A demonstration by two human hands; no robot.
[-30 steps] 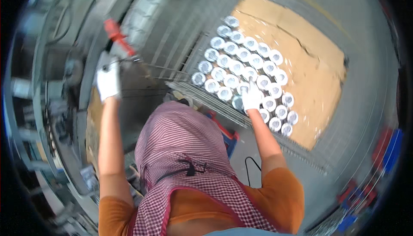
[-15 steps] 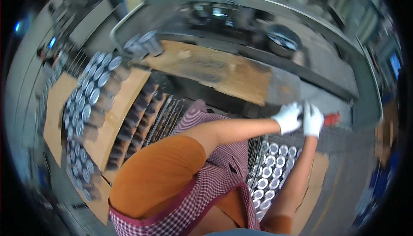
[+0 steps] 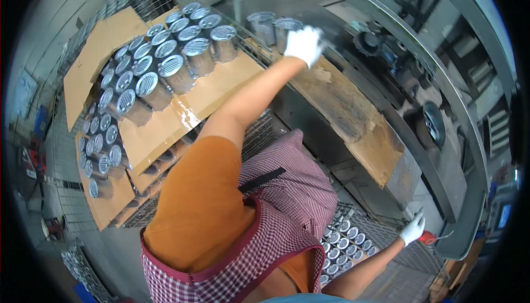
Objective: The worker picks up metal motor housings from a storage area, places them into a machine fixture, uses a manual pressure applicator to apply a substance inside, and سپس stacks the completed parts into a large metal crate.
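Ridged-topped metal cylinders (image 3: pixel 174 69) stand on smooth cardboard (image 3: pixel 160 129). Beside a grey cylinder (image 3: pixel 280 37), the gloved left hand (image 3: pixel 305 44) curls; grip unclear. Beyond the scorched, worn board (image 3: pixel 349 110), well apart, the gloved right hand (image 3: pixel 412 230) adjoins a red handle (image 3: pixel 427 238), its hold indiscernible.

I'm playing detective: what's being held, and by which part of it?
The left hand overlaps a metal cylinder; the right hand is beside a red object. Whether either is held cannot be told.
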